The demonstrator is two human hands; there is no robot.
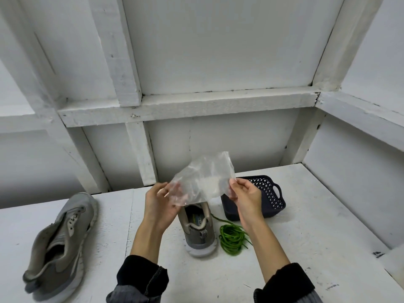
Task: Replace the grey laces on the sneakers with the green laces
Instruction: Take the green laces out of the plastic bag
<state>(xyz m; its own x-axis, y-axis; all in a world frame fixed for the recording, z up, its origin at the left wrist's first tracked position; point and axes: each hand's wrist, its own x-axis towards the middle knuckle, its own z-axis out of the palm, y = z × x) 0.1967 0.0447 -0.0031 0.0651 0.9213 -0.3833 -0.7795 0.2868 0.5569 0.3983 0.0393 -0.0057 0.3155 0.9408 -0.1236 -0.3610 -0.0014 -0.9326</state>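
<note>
A clear plastic bag [203,178] is held up above the table between both hands. My left hand [160,202] pinches its left lower corner and my right hand [246,194] pinches its right edge. Below the bag a grey sneaker [197,235] stands heel toward me, its front hidden by the bag and my left hand. A coil of green laces [231,239] lies just right of that sneaker. A second grey sneaker [59,243] lies on its side at the left, with no lace showing in its eyelets.
A dark blue perforated basket [269,197] sits behind my right hand on the white table [306,226]. White painted walls with wooden framing enclose the table at the back and right.
</note>
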